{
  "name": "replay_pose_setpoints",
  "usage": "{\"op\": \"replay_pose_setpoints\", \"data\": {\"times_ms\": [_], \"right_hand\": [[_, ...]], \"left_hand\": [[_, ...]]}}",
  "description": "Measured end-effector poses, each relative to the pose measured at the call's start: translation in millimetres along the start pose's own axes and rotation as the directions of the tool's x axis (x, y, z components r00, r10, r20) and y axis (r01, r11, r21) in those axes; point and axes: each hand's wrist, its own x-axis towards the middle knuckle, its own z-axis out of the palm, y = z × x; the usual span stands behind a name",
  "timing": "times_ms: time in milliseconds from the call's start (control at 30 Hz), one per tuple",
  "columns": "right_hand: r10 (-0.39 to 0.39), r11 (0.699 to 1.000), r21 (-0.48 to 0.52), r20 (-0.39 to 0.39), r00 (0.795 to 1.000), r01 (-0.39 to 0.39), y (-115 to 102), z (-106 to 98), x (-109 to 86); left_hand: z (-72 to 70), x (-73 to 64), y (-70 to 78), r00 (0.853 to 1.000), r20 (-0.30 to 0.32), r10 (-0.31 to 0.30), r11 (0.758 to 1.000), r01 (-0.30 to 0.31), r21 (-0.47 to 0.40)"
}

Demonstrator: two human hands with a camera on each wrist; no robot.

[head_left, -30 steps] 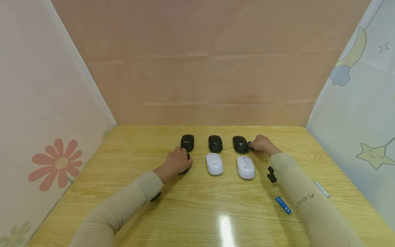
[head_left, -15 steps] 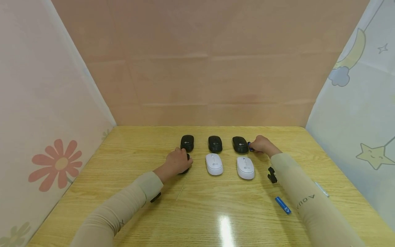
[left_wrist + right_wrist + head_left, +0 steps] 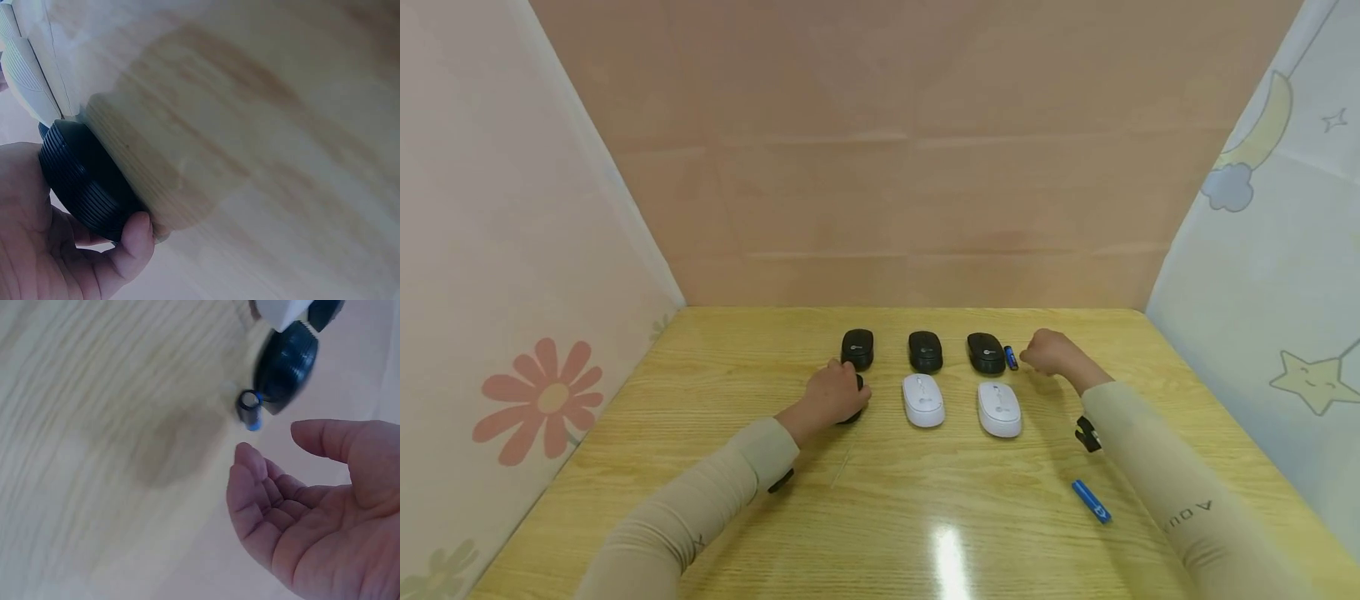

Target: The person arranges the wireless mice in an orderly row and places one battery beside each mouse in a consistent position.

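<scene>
My left hand [image 3: 831,398] grips a black computer mouse [image 3: 87,181] by its sides on the table, thumb along one edge; the hand covers most of it in the head view. My right hand [image 3: 1051,354] is at the back right, with loosely bent fingers and a gap to the thumb [image 3: 322,437]. Just left of its fingertips, a blue battery [image 3: 1011,358] lies beside the back-row black mouse [image 3: 986,352]. In the right wrist view, the battery [image 3: 250,411] is apart from the fingers.
Two more black mice stand in the back row, one at left [image 3: 857,347] and one in the middle [image 3: 925,351]. Before them sit two white mice, left [image 3: 923,400] and right [image 3: 999,409]. Another blue battery [image 3: 1091,501] lies at front right, near the right sleeve [image 3: 1180,483].
My right hand has let go of the blue battery beside the black mouse and moved a little to the right. The left hand keeps its grip on the mouse.
</scene>
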Motion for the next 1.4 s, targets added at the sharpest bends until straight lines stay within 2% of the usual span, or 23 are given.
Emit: {"op": "replay_pose_setpoints", "data": {"times_ms": [200, 367, 700, 967, 1267, 1400], "right_hand": [[-0.074, 0.995, -0.073, 0.003, 0.997, 0.074, -0.3, -6.6, -26.9], [-0.123, 0.986, -0.12, -0.027, 0.992, 0.118, -1.2, -8.9, -53.7], [-0.164, 0.984, -0.077, -0.05, 0.985, 0.159, 8.7, -9.8, -110.0], [-0.21, 0.977, 0.037, 0.031, 0.977, 0.209, 20.1, 5.2, -143.5], [-0.252, 0.964, 0.129, 0.179, 0.951, 0.231, 33.8, 22.0, -162.5], [-0.252, 0.964, 0.145, 0.208, 0.945, 0.225, 36.0, 28.7, -166.1]], "left_hand": [[1.3, 2.0, 0.3, 1.0, 0.009, -0.022, 1.0, 0.022, 0.014], [2.2, 2.3, 0.2, 1.0, 0.004, -0.023, 1.0, 0.022, 0.012], [-0.5, 1.4, 2.4, 0.999, 0.01, -0.032, 0.999, 0.032, -0.005], [-2.8, 1.7, 3.0, 0.999, 0.019, -0.031, 0.999, 0.031, -0.012], [-1.2, 1.7, 3.9, 0.999, 0.042, -0.033, 0.999, 0.032, 0.011], [-1.9, 1.4, 3.6, 0.998, 0.041, -0.041, 0.999, 0.04, 0.014]]}}
